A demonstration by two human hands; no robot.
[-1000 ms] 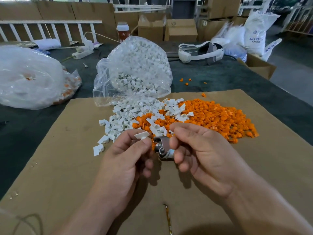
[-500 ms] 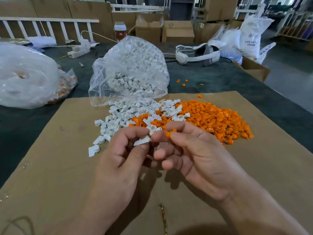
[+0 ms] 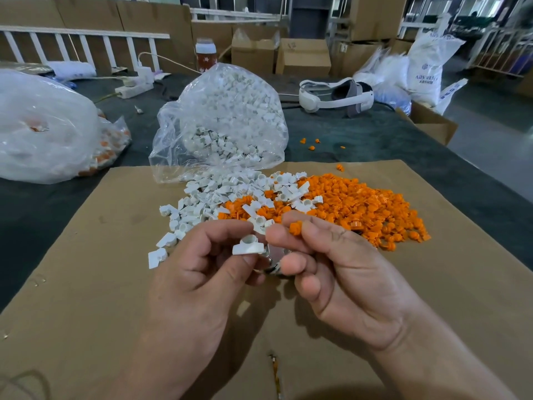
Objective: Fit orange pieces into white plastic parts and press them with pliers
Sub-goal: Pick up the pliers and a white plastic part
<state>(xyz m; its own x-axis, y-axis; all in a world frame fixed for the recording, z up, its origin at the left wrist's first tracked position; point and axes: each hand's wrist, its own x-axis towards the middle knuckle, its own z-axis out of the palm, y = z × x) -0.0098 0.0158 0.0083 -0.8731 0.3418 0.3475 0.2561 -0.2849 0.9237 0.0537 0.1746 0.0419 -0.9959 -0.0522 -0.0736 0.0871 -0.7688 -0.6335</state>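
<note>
The left hand (image 3: 202,272) is nearest, over the middle of the flat brown cardboard sheet (image 3: 86,284), with thumb and forefinger clamped on a small white plastic part (image 3: 248,246) whose round socket faces up. Just to its right, the right hand (image 3: 340,272) pinches a small orange plastic piece (image 3: 295,228) between thumb tip and forefinger, its other fingers curled under. The piece is close to the white part but apart from it. Between the hands, below the part, a bit of the grey metal pliers (image 3: 274,257) shows; which hand holds it cannot be told.

Beyond the hands, toward the sheet's far edge, a loose heap of white plastic parts (image 3: 213,194) lies to the left and overlaps a wider heap of orange pieces (image 3: 363,206) to the right. A clear plastic bag of white parts (image 3: 225,116) slumps across the sheet's far edge onto the dark green table cover (image 3: 389,145). A larger cloudy plastic bag (image 3: 43,125) sits at the table's left edge. A few stray orange bits (image 3: 311,144) lie on the cover past the sheet. Near the table's far edge rest a white headset (image 3: 336,95) and a white power strip (image 3: 134,88).
</note>
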